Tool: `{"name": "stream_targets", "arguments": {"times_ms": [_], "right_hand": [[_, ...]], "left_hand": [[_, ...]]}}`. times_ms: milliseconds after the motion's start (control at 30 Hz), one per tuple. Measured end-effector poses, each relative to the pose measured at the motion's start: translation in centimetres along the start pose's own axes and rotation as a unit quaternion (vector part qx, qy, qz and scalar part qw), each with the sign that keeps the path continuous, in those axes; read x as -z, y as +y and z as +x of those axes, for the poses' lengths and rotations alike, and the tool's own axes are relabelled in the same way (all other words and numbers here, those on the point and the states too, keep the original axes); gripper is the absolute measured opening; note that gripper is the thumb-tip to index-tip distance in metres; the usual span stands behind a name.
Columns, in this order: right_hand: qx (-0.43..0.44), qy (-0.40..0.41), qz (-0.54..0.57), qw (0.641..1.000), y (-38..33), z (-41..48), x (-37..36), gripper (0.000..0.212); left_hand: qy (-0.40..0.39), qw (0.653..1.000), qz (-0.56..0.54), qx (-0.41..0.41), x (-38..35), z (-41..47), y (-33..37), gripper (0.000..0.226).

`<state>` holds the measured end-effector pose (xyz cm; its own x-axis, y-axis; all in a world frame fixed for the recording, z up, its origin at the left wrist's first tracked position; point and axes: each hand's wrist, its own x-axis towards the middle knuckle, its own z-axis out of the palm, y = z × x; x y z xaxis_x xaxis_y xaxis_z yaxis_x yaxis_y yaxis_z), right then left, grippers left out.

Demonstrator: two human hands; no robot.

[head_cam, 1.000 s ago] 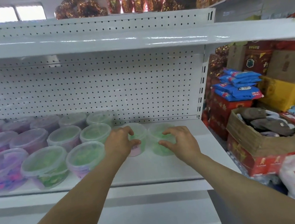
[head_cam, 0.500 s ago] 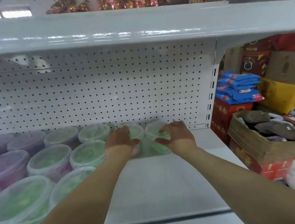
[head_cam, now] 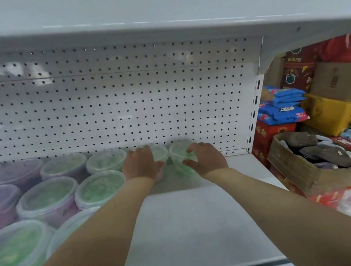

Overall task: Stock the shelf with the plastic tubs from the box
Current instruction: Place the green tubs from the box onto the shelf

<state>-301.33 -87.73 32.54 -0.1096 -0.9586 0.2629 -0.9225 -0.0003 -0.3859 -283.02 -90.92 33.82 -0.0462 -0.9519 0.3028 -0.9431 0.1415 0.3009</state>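
Pushed deeper since a second ago, two tubs are now seen at the very back of the shelf (head_cam: 193, 230), close against the pegboard panel (head_cam: 122, 106). Earlier they were held about mid-shelf.

The left hand (head_cam: 141, 165) is laid over the left tub (head_cam: 161, 153). Its fingers (head_cam: 143, 151) are curled over the lid's far side and the thumb is pressed to the near wall, so the tub is clamped. The right hand (head_cam: 206, 160) is set on the right tub (head_cam: 178, 154) the same way, with fingers bent over the rim and thumb hooked on the near side. Green contents are seen through the clear wall.

The two tubs are placed just beside each other with a narrow gap between them. The left one is lined up just beside the neighbouring tub (head_cam: 105, 161) of the back row. Whether both bottoms are fully set down on the shelf cannot quite be told, as that edge is blocked by the hands.

To the left, the shelf is filled with rows of lidded tubs (head_cam: 47, 197), green ones nearer the hands and purple ones farther left. Overhead, the upper shelf (head_cam: 155, 13) is seen close. Off to the right, a cardboard box (head_cam: 294, 169) of dark items, blue packets (head_cam: 284, 106) and a yellow carton (head_cam: 333, 111) are stacked beyond the shelf end.
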Motion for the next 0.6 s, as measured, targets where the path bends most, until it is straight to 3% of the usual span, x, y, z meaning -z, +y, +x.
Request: {"name": "stream_targets", "arguments": {"times_ms": [267,600], "right_hand": [[-0.008,-0.011,-0.027,1.000,-0.9,-1.1,1.2,0.058],[0.021,0.020,-0.024,0.999,-1.1,-6.3,10.3,0.054]], "left_hand": [[-0.037,0.999,-0.007,-0.010,0.5,-0.6,0.2,0.055],[-0.021,0.999,-0.033,-0.008,7.4,-6.8,4.4,0.067]]}}
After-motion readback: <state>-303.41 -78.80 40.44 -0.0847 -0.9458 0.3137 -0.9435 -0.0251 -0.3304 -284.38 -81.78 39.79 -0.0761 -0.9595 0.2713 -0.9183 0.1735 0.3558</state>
